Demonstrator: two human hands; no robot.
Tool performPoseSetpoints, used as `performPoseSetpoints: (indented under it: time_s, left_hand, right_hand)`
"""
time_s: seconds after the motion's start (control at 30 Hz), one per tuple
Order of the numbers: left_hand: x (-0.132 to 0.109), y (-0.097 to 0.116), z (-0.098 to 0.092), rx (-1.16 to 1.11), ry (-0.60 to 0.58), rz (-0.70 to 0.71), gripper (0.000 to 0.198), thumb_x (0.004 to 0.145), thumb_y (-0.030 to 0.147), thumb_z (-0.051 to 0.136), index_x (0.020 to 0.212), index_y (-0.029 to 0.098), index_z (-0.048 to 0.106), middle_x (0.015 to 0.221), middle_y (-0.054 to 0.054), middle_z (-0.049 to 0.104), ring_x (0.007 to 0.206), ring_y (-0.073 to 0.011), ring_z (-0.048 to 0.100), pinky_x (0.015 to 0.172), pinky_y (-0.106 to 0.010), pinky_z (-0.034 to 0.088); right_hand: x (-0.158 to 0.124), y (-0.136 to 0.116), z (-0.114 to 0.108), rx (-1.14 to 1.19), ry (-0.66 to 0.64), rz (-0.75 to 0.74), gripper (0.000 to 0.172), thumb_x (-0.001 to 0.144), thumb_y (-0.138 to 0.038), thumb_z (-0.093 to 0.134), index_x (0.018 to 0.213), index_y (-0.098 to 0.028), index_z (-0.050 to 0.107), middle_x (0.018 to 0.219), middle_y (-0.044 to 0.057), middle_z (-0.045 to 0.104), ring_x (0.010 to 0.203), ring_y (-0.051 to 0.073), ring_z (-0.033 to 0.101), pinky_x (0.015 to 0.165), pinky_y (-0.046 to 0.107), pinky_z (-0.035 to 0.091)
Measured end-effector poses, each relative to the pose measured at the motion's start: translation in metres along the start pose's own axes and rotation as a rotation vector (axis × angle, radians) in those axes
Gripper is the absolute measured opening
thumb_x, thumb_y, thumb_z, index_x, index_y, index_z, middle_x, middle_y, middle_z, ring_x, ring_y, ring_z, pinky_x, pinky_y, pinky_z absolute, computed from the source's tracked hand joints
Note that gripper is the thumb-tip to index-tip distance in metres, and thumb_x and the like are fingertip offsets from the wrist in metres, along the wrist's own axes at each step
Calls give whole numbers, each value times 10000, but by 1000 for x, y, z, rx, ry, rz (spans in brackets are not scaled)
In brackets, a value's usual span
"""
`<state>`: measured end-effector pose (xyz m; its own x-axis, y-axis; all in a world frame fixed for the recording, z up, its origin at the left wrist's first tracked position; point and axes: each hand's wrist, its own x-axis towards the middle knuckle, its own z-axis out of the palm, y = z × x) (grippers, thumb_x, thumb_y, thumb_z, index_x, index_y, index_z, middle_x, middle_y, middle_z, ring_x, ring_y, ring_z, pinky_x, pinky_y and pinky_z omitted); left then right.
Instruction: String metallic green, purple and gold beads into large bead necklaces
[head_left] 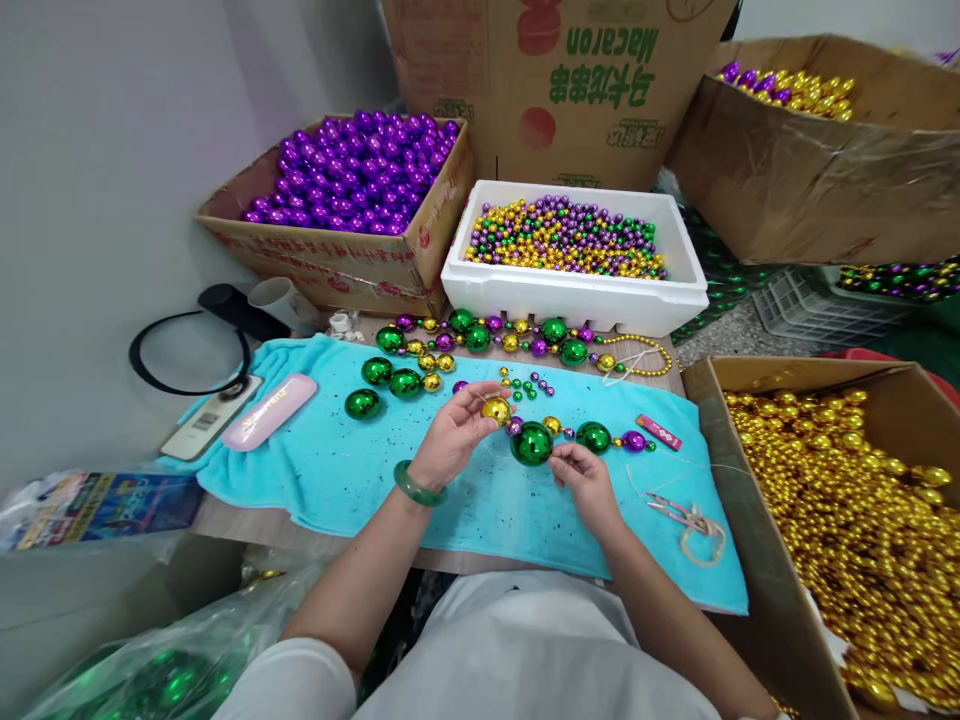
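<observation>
Short strand [593,437] looks part built, to judge by its few beads; it starts at the left hand [450,435], passes just beyond the right hand [589,485] and trails off to the right, ending in a small green bead [651,446]; strung so far: gold, purple and green beads of mixed sizes; a longer strand [478,338] lies farther out than both hands, complete-looking, a loop of small gold beads [670,356] at its right end.

Unstrung stock: big loose green beads [362,404] on the blue towel [465,520], left of the left hand's grip and a little beyond it; loose gold beads [431,382] nearer that grip; small loose beads [530,385] just past the fingertips, between the hands and the longer strand; these seem to be what is left to thread.

Grip, left: thumb and fingers closed about a gold bead [496,411] at the near end of the short strand; no slack seen.

Grip, right: thumb and forefinger pinched on the short strand, at the lower right edge of its large green bead [532,444]; cannot tell whether thread or bead surface sits between them; scissors [675,510] lie to the right of this hand, untouched.
</observation>
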<state>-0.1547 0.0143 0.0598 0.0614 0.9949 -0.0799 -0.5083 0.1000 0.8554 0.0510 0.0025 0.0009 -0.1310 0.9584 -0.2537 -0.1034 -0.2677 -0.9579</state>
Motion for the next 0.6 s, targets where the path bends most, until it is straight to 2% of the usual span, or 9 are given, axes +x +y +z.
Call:
performPoseSetpoints:
  time_s: [0.13, 0.23, 0.3, 0.37, 0.47, 0.53, 0.6]
  left_hand:
    - [1, -8, -4, 57, 108, -35, 267, 743, 372, 722, 919, 172, 718, 1109, -113, 688, 967, -234, 656, 877, -384, 493]
    - [-1, -8, -8, 262, 160, 53, 224, 764, 367, 698, 857, 169, 746, 1091, -111, 695, 1066, -239, 611, 933, -373, 465]
    - [-4, -5, -6, 428, 147, 124, 190, 780, 341, 680, 829, 175, 757, 1030, -94, 709, 1064, -220, 604, 932, -341, 463]
    - [-8, 0, 0, 514, 105, 138, 190, 798, 334, 655, 833, 180, 760, 925, -77, 722, 929, -189, 639, 836, -310, 501]
    - [-12, 7, 14, 512, 44, 116, 212, 813, 338, 633, 874, 176, 754, 827, -59, 721, 709, -140, 633, 679, -274, 520]
    - [-14, 11, 23, 496, 21, 128, 212, 815, 334, 630, 880, 171, 749, 800, -52, 717, 667, -123, 624, 652, -259, 523]
    - [-14, 16, 30, 488, 11, 152, 207, 819, 330, 628, 880, 171, 745, 771, -44, 710, 651, -115, 623, 634, -244, 526]
  right_hand:
    - [-2, 7, 6, 72, -7, 38, 266, 618, -334, 710, 810, -197, 585, 586, -42, 552, 507, 110, 496, 483, 246, 409]
    - [-1, 15, 2, -4, -51, 93, 222, 633, -331, 677, 772, -187, 582, 549, -39, 551, 483, 112, 491, 487, 252, 407]
    - [0, 18, -3, -134, -57, 103, 183, 639, -322, 659, 741, -181, 601, 511, -40, 525, 454, 111, 461, 465, 251, 384]
    - [0, 16, -7, -290, 3, 6, 149, 664, -302, 645, 746, -178, 636, 572, -15, 569, 469, 109, 455, 473, 254, 387]
    - [-3, 2, -3, -396, 63, -239, 174, 750, -293, 625, 878, -193, 689, 895, 56, 671, 594, 116, 532, 566, 266, 446]
    - [-5, -11, 4, -368, -32, -326, 210, 793, -303, 617, 964, -210, 696, 1042, 78, 667, 703, 138, 586, 624, 274, 476]
    - [-5, -21, 10, -321, -144, -348, 190, 804, -306, 621, 947, -214, 706, 1018, 79, 683, 788, 164, 615, 668, 284, 493]
